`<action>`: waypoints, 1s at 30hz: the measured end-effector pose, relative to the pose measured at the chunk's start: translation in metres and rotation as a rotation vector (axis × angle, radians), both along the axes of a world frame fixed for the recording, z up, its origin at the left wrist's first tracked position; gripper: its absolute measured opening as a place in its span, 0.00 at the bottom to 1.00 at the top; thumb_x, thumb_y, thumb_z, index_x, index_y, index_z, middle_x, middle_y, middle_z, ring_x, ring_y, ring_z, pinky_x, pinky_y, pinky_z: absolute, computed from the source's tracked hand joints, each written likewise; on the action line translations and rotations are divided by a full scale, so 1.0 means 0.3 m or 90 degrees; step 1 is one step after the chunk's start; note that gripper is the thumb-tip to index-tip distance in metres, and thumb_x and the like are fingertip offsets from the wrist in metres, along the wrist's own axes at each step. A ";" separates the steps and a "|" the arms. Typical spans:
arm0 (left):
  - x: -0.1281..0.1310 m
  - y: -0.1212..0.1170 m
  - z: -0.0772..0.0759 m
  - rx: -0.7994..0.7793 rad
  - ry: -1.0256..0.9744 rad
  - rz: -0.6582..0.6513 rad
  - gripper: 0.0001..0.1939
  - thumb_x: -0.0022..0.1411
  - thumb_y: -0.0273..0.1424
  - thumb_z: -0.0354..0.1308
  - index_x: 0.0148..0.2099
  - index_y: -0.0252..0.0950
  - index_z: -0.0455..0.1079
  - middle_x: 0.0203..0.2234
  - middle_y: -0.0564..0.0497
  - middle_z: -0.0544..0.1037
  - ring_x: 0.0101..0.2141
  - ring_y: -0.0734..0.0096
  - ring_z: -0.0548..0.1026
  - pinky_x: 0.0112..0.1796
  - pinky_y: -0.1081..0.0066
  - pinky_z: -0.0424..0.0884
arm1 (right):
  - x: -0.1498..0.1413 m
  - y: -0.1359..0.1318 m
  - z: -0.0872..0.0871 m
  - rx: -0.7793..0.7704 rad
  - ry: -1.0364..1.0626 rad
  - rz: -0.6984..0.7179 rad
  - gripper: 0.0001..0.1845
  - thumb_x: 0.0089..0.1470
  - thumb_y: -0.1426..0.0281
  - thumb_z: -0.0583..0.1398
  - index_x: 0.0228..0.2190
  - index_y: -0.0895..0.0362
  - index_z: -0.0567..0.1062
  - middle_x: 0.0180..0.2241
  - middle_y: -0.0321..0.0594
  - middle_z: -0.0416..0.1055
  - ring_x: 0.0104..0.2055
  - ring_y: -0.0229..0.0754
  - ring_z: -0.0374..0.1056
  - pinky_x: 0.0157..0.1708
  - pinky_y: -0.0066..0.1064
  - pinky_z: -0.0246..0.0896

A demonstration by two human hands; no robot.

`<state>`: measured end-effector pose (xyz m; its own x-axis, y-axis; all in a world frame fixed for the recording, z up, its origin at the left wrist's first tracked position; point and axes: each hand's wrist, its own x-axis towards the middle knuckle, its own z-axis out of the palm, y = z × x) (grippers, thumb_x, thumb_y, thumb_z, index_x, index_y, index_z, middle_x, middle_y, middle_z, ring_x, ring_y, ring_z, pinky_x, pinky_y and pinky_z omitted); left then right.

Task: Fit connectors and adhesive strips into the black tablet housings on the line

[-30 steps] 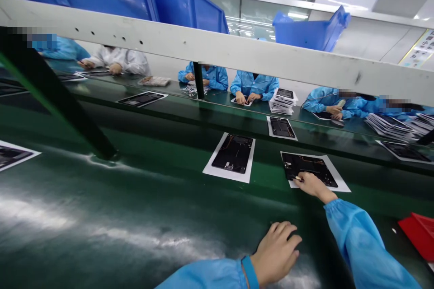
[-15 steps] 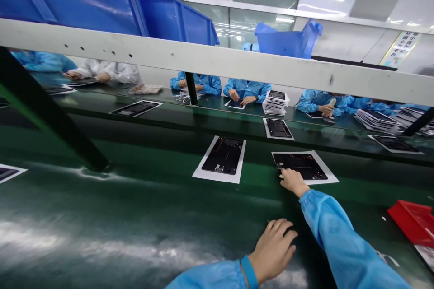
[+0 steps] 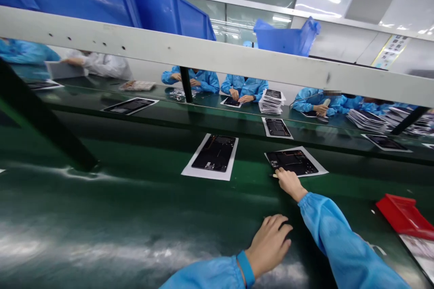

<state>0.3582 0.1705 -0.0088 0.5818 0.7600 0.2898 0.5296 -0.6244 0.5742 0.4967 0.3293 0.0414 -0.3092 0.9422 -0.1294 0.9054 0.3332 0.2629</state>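
My right hand (image 3: 290, 184) reaches forward with its fingers closed round a slim pale tool with a dark tip (image 3: 274, 175), mostly hidden in the grip. The hand is at the near edge of a black tablet panel with its inner parts showing (image 3: 298, 162), which lies slanted on a white sheet (image 3: 320, 168). Whether the fingers press on the sheet, I cannot tell. Lower down, my left hand (image 3: 270, 244) rests palm down on the green work surface (image 3: 135, 216), fingers apart and nothing in them. Left of the right hand, a second tablet panel (image 3: 215, 151) lies on its own white sheet.
A white rail (image 3: 210, 56) crosses above the bench, carrying blue bins (image 3: 172, 13). A dark slanted post (image 3: 50, 122) stands at left, a red tray (image 3: 405, 216) at right. Across the bench, co-workers in blue handle panels beside a stack of sheets (image 3: 271, 103).
The view has shifted slightly. The panel by my right hand is turned a little more, and the pale tool's dark tip now shows beyond the fingers. My left hand keeps its pose.
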 end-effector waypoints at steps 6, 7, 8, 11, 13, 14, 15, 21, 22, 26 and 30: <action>0.008 0.028 -0.007 -0.224 -0.262 0.071 0.17 0.64 0.30 0.51 0.54 0.40 0.65 0.55 0.45 0.68 0.53 0.59 0.68 0.56 0.54 0.63 | 0.011 -0.056 0.044 0.017 0.036 -0.014 0.11 0.61 0.79 0.52 0.44 0.62 0.69 0.45 0.47 0.68 0.40 0.44 0.71 0.39 0.34 0.65; 0.007 0.040 -0.003 -0.316 -0.365 0.112 0.17 0.64 0.33 0.51 0.55 0.39 0.64 0.54 0.43 0.68 0.51 0.60 0.70 0.55 0.55 0.65 | 0.012 -0.072 0.053 0.022 0.045 -0.015 0.11 0.60 0.79 0.52 0.44 0.62 0.69 0.45 0.49 0.67 0.40 0.45 0.71 0.38 0.33 0.64; 0.003 0.053 0.003 -0.426 -0.480 0.152 0.18 0.65 0.36 0.51 0.56 0.38 0.63 0.55 0.41 0.67 0.49 0.60 0.72 0.53 0.57 0.67 | 0.014 -0.090 0.063 0.027 0.055 -0.014 0.12 0.59 0.80 0.52 0.43 0.62 0.69 0.45 0.49 0.67 0.39 0.45 0.72 0.37 0.32 0.64; -0.011 0.095 0.033 -0.768 -0.781 0.218 0.25 0.67 0.41 0.49 0.60 0.34 0.55 0.57 0.34 0.65 0.48 0.60 0.75 0.52 0.60 0.69 | 0.017 -0.163 0.089 0.035 0.083 -0.005 0.12 0.57 0.80 0.51 0.42 0.61 0.69 0.44 0.49 0.67 0.37 0.46 0.72 0.33 0.31 0.62; -0.017 0.120 0.055 -0.889 -0.895 0.218 0.27 0.67 0.42 0.48 0.61 0.29 0.52 0.56 0.31 0.66 0.49 0.61 0.75 0.53 0.63 0.68 | 0.018 -0.225 0.098 0.033 0.101 0.006 0.12 0.57 0.79 0.51 0.41 0.60 0.69 0.43 0.48 0.67 0.36 0.45 0.72 0.32 0.30 0.61; -0.016 0.132 0.064 -0.913 -0.922 0.221 0.28 0.68 0.43 0.47 0.60 0.27 0.53 0.55 0.30 0.67 0.48 0.61 0.75 0.52 0.64 0.69 | 0.019 -0.258 0.099 0.029 0.111 0.012 0.11 0.57 0.79 0.51 0.40 0.60 0.70 0.42 0.47 0.67 0.35 0.44 0.72 0.30 0.30 0.60; -0.013 0.142 0.070 -0.919 -0.935 0.225 0.27 0.68 0.43 0.47 0.60 0.27 0.54 0.53 0.31 0.69 0.48 0.62 0.75 0.52 0.65 0.69 | 0.020 -0.291 0.098 0.026 0.120 0.018 0.11 0.57 0.79 0.51 0.40 0.60 0.70 0.42 0.46 0.67 0.34 0.44 0.72 0.29 0.30 0.60; 0.018 0.179 0.043 -0.874 -0.880 0.238 0.15 0.69 0.36 0.47 0.50 0.31 0.66 0.45 0.41 0.76 0.39 0.71 0.78 0.44 0.71 0.73 | 0.044 -0.470 0.053 -0.009 0.179 0.050 0.12 0.56 0.79 0.52 0.40 0.58 0.71 0.42 0.42 0.69 0.34 0.42 0.71 0.28 0.28 0.58; 0.019 0.178 0.035 -0.860 -0.865 0.246 0.14 0.69 0.35 0.48 0.48 0.32 0.67 0.43 0.42 0.77 0.38 0.71 0.78 0.44 0.71 0.73 | 0.055 -0.495 0.043 -0.014 0.185 0.051 0.13 0.55 0.79 0.52 0.40 0.57 0.71 0.43 0.41 0.69 0.34 0.41 0.71 0.29 0.28 0.58; 0.007 0.140 0.026 -0.808 -0.813 0.249 0.09 0.64 0.32 0.58 0.43 0.31 0.69 0.40 0.42 0.78 0.38 0.68 0.79 0.49 0.65 0.71 | 0.113 -0.572 0.005 -0.034 0.340 0.015 0.10 0.56 0.76 0.54 0.37 0.55 0.73 0.38 0.37 0.72 0.36 0.40 0.71 0.33 0.26 0.57; -0.020 0.020 0.037 -0.793 -0.767 0.269 0.09 0.59 0.28 0.63 0.42 0.33 0.69 0.39 0.45 0.78 0.39 0.67 0.79 0.53 0.61 0.69 | 0.165 -0.616 -0.044 -0.106 0.706 -0.137 0.15 0.60 0.63 0.54 0.27 0.57 0.72 0.27 0.38 0.72 0.32 0.41 0.68 0.33 0.27 0.56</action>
